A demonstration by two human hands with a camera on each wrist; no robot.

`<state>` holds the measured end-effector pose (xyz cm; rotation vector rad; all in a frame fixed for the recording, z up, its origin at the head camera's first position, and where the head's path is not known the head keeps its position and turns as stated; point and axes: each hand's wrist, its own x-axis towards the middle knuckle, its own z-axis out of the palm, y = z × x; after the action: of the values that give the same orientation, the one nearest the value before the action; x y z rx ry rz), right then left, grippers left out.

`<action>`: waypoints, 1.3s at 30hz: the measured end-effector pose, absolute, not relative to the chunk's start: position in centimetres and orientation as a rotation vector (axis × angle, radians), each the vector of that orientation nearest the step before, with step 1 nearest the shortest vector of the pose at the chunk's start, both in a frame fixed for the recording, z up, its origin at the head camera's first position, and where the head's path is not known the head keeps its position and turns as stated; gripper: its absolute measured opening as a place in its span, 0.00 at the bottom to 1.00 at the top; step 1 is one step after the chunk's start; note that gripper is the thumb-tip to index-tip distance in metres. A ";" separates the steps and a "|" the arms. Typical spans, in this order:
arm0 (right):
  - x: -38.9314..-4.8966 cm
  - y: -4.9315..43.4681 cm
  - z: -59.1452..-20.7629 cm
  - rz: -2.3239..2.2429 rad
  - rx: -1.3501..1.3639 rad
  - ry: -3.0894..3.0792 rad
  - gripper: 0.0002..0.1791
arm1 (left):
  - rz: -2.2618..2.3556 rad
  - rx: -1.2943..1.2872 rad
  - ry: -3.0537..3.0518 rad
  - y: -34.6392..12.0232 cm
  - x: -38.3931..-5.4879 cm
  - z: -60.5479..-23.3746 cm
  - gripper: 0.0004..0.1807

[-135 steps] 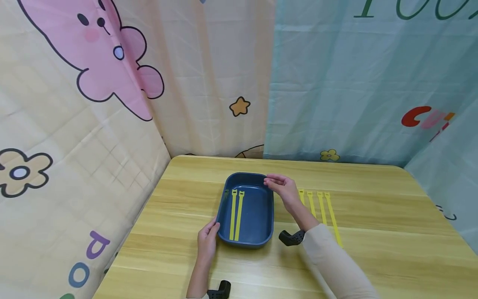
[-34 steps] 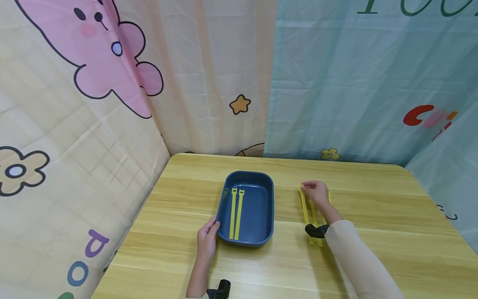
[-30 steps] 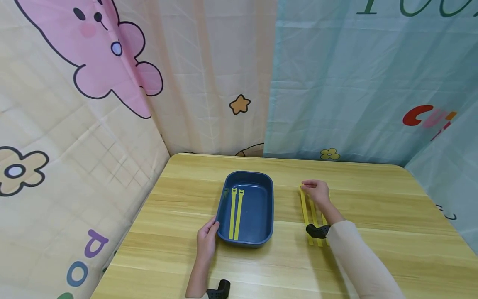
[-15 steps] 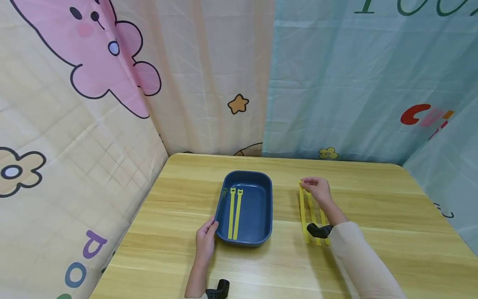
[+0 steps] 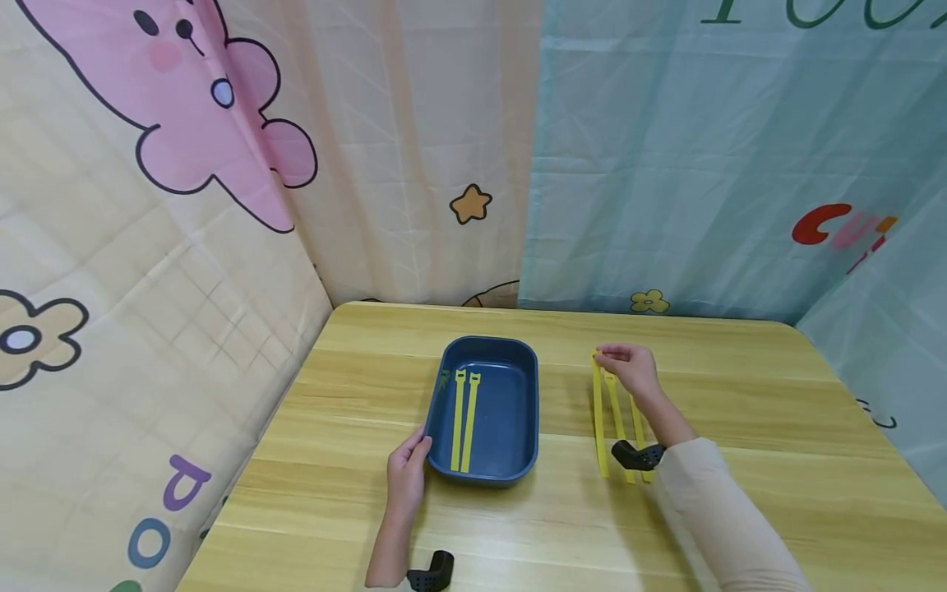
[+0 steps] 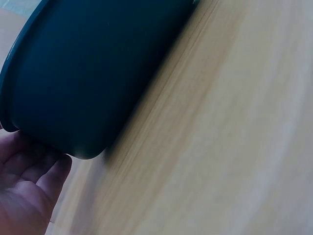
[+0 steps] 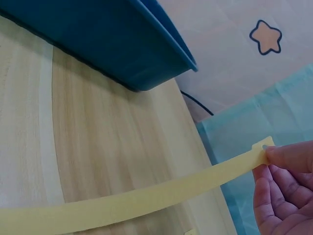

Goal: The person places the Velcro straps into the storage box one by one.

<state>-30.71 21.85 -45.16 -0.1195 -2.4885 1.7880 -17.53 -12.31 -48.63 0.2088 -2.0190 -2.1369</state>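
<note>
In the head view, my right hand (image 5: 632,370) pinches the slotted head of a yellow hook-and-loop cable tie (image 5: 598,419) between thumb and fingers. That end is lifted; in the right wrist view the tie (image 7: 146,200) slopes down from the fingertips. Other yellow cable ties (image 5: 616,411) lie beside it, partly hidden by my right hand and forearm. My left hand (image 5: 407,477) holds the near left corner of a dark blue tray (image 5: 510,411). Seen from the left wrist, the fingers (image 6: 54,176) curl against the tray's corner below its rim. Two ties (image 5: 464,423) lie side by side inside the tray.
The wooden table (image 5: 355,386) extends around the tray and ties. Printed curtains (image 5: 414,164) hang behind the table's far edge and along both sides. Black wrist devices (image 5: 638,455) sit on both wrists.
My right hand has moved from the tray's right rim to the ties, taken one by its head and raised that end slightly. The left hand has stayed at the tray corner.
</note>
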 end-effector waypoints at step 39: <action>-35.7 26.6 -50.8 1.911 0.087 -2.283 0.19 | -2.165 0.196 -2.023 -12.5 -17.5 -48.8 0.19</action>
<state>-35.71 26.60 -50.83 0.0867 -2.2829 1.9115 -17.51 -12.52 -48.77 0.1962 -2.0233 -2.1653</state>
